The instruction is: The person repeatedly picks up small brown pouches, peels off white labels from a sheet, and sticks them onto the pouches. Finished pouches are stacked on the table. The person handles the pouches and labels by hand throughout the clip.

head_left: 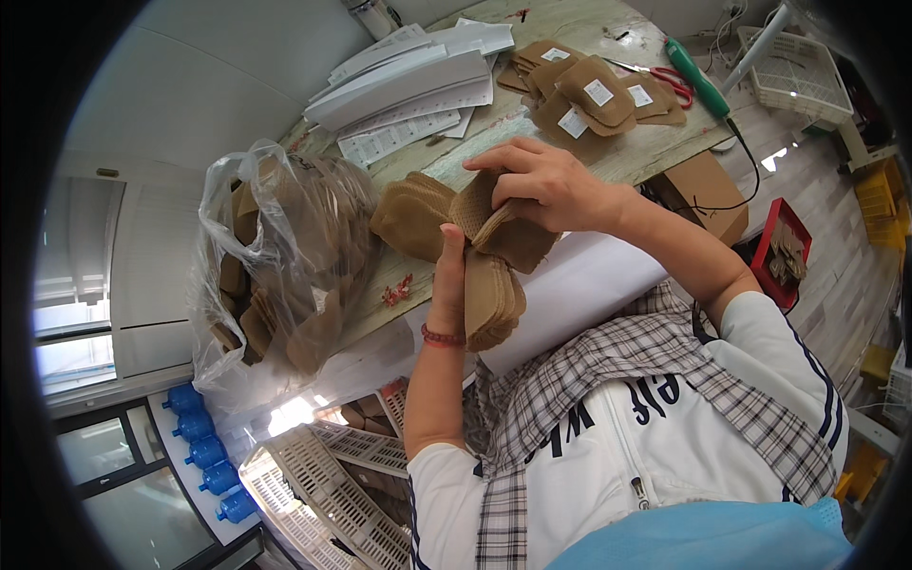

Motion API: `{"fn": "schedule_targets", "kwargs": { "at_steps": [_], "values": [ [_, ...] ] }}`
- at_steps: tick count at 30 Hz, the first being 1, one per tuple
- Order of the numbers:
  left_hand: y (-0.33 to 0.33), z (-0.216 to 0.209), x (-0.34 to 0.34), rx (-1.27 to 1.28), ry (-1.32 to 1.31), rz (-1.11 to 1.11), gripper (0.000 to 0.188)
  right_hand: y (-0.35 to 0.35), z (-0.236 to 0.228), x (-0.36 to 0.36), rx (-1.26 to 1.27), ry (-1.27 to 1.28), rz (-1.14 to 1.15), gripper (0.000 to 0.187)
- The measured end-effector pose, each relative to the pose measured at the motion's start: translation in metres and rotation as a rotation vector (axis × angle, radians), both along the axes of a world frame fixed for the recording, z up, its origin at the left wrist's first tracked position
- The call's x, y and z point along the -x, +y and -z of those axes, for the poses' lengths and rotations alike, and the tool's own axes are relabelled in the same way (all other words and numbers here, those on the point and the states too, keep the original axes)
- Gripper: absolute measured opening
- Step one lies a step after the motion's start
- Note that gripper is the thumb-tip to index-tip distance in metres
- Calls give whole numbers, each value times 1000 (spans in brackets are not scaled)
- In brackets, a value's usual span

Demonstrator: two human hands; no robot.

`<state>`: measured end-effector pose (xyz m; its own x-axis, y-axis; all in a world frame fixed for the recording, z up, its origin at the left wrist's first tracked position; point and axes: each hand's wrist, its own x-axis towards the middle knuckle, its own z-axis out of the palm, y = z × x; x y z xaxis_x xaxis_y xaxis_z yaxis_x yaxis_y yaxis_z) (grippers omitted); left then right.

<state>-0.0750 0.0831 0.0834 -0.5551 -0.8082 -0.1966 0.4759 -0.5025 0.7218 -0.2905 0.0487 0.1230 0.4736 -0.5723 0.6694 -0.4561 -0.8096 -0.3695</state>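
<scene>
Plastic bag (285, 252) (bulging) stands near hands (543, 187) gripping brown pieces (493, 296)

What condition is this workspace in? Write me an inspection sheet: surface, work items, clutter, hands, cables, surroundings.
Surface: pale table, marked and worn-looking.
Work items: brown mesh pieces, fanned out in stacks between the hands; labelled brown pieces heaped beyond; clear plastic bag full of similar pieces.
Clutter: paper pile, red-handled scissors, green tool, red scraps.
Hands: left hand and right hand both hold the mesh pieces; left fingers mostly hidden.
Cables: black cord runs from the green tool past the table edge.
Surroundings: blue jugs, pale crates, cardboard box, red tray.
</scene>
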Motion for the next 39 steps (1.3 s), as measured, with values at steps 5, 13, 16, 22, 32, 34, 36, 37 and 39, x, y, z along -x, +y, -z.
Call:
{"fn": "schedule_targets", "kwargs": {
  "at_steps": [5,13,16,22,32,34,36,37,39],
  "values": [
    [-2,-1,-11,155,-201,90,82,-1,4,0,93,50,5,21],
    [0,-3,-3,1,-2,13,89,0,10,-3,269,-38,-7,14],
    [-4,-10,0,-106,54,32,84,1,11,0,106,-25,-86,16],
    [-16,-14,-9,12,-43,252,45,5,-16,0,-184,76,-305,39],
    [-62,-1,-34,54,-365,-203,13,23,-17,28,-226,203,-173,45],
    [-65,-4,-38,128,-380,-312,12,38,-14,28,-164,243,-132,29],
    [-66,-14,-31,155,-411,-380,13,53,-6,26,-62,245,-149,20],
    [-76,-4,-36,115,-424,-409,16,58,0,27,82,263,-179,19],
    [-77,0,-49,89,-245,-318,18,69,2,34,157,252,-194,19]
  ]
}}
